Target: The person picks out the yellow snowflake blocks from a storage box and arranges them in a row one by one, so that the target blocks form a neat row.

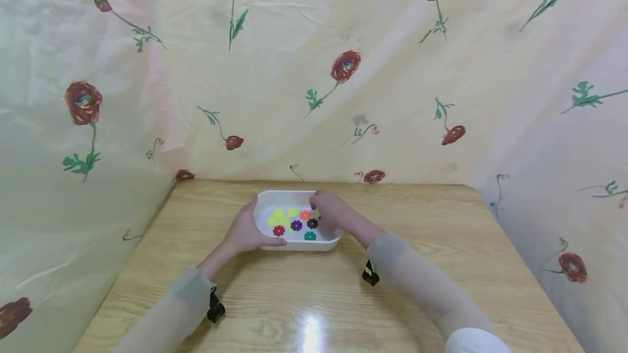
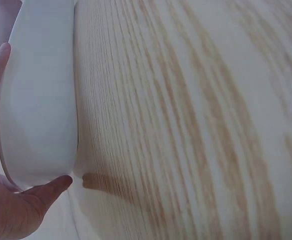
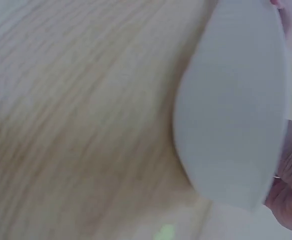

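The person's left hand (image 1: 243,231) grips the left end of a single white tray (image 1: 299,245), its thumb stretched along the near rim and its fingers wrapped round the end wall. The right hand (image 1: 332,208) reaches over the tray's right end from the near right, knuckles up, with its fingers bent down inside; whether they pinch anything cannot be told, as the hand hides the tips.

The tray sits on the counter (image 1: 275,287), near its far edge and about midway between left and right. Inside it lie small notched discs: one red disc (image 1: 278,231) at the near left, one purple disc (image 1: 296,225) by the middle, one dark brown disc (image 1: 312,224) to its right, one green disc (image 1: 310,236) at the near right and one orange disc (image 1: 305,215) farther back. Several yellow discs (image 1: 278,214) cluster toward the left and overlap, too closely to count surely.

Both forearms come in from the near side and slant inward toward the tray, in two pale sleeves, the left sleeve (image 1: 174,304) and the right sleeve (image 1: 427,277). Two black devices (image 1: 216,306) hang under the wrists, one at each. Beyond the counter, cream cloth (image 1: 294,97) printed with red flowers and green stems covers the far, left and right sides.
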`<state>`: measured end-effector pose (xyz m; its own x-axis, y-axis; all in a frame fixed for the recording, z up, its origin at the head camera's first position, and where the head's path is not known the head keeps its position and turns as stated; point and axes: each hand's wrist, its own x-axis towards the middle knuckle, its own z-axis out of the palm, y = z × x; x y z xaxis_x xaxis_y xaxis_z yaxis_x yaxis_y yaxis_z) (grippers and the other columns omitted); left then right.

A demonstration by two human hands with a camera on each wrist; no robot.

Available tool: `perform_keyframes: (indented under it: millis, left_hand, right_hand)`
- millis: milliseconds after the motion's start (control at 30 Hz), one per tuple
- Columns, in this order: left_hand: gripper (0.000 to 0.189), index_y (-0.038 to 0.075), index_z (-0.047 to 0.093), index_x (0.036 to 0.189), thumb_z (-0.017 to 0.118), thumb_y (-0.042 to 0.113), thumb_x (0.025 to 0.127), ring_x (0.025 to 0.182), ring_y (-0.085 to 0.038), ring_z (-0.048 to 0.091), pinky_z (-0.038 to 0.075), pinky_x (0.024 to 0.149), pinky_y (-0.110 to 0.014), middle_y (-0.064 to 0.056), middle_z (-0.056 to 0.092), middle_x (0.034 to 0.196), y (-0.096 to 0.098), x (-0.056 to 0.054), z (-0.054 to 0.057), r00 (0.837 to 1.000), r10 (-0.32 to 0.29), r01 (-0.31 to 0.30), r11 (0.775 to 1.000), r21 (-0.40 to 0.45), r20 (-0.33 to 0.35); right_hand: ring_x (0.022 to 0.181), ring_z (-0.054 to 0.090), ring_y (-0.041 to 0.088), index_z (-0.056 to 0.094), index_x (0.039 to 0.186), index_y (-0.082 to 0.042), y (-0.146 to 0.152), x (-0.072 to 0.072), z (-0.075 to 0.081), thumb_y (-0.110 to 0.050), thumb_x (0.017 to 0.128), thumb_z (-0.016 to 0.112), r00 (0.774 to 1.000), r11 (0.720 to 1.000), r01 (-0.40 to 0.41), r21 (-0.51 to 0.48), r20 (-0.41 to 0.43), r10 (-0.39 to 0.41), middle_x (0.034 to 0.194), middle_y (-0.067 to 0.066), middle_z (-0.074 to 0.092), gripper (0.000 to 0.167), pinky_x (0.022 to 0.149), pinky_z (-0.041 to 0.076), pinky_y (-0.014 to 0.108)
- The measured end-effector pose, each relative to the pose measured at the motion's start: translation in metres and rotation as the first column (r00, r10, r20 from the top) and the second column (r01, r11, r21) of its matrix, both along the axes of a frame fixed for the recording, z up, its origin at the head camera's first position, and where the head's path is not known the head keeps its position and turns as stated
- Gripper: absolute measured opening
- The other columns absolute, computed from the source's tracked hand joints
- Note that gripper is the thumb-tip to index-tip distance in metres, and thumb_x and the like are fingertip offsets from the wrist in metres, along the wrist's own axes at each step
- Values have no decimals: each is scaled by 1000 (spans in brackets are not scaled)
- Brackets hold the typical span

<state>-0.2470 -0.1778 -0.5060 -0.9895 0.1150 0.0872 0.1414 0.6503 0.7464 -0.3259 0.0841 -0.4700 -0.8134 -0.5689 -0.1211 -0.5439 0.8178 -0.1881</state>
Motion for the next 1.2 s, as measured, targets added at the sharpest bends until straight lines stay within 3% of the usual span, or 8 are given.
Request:
perform_keyframes:
  millis: [300, 533, 667, 800, 1200]
  left_hand:
    - [125, 21, 31, 165, 101, 51, 65, 128, -31, 57, 55, 109, -56, -9, 56, 148, -2, -2, -1, 1000, -21, 21, 1000, 17, -18]
    - [127, 17, 32, 165, 100, 52, 64, 128, -34, 57, 55, 109, -58, -13, 56, 148, -3, -1, -1, 999, -22, 23, 1000, 5, -31]
    - [127, 14, 31, 166, 100, 50, 66, 129, -36, 56, 54, 109, -60, -16, 56, 149, -2, 1, 0, 999, -28, 28, 1000, 5, -26]
    - [130, 13, 28, 167, 100, 51, 66, 132, -36, 55, 52, 112, -61, -16, 53, 152, -2, 2, 0, 1000, -17, 17, 1000, -1, -7]
    - [131, 12, 26, 168, 99, 51, 67, 134, -36, 54, 52, 113, -61, -16, 53, 153, -3, 1, -3, 1000, -12, 12, 1000, -10, -4]
  right_hand:
    - [106, 70, 30, 73, 118, 0, 22, -3, 35, -2, 83, 80, 995, 989, -25, -144, -102, 10, 116, 16, 72, 36, 95, 63, 39]
    - [109, 72, 34, 75, 116, 1, 49, 0, 54, -6, 85, 81, 986, 989, -4, -149, -167, -21, 114, 17, 75, 32, 97, 63, 45]
    - [103, 73, 35, 77, 110, 2, 66, 2, 54, -6, 84, 81, 970, 986, -34, -164, -243, -7, 106, 17, 77, 27, 93, 63, 47]
    - [105, 74, 38, 78, 107, 4, 79, 1, 52, -4, 82, 79, 964, 983, -42, -181, -265, -8, 104, 18, 78, 26, 96, 62, 50]
    - [108, 75, 39, 76, 111, 6, 108, 4, 43, -5, 84, 76, 986, 989, 15, -146, -159, -38, 109, 21, 79, 29, 97, 63, 50]
